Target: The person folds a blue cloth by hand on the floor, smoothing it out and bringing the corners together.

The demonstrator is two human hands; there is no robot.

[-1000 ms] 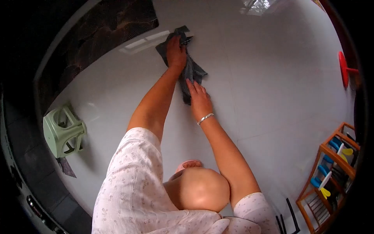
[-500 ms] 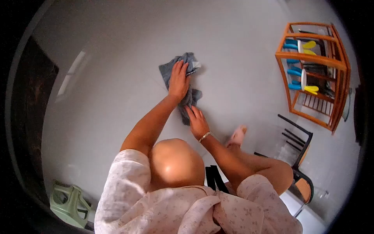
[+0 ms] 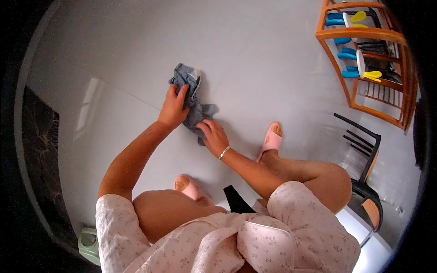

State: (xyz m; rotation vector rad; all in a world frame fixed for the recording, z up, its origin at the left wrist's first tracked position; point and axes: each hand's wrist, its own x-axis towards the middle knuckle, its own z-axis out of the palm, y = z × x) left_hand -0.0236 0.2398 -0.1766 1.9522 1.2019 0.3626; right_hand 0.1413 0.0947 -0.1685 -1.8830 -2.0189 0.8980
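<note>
A grey-blue cloth (image 3: 195,111) with a white label at its far end lies bunched lengthwise on the pale floor. My left hand (image 3: 175,108) grips its upper part, thumb and fingers curled around the fabric. Lower down, my right hand (image 3: 214,136), with a bracelet at the wrist, has its bent fingers closed on the near end. A short flap of the cloth sticks out to the right between the two hands.
Pink slippers (image 3: 193,189) are on my feet, near the cloth. To the right stand an orange-brown wooden rack (image 3: 359,32) with blue, white and yellow items and a black-framed chair (image 3: 377,148). A green plastic object (image 3: 88,248) is at lower left, a dark patterned mat (image 3: 41,154) at far left.
The cloth has gone from more spread out to a narrower bunch. My left hand has changed from lying flat on it to gripping it. Both hands appear further left as the view shifted.
</note>
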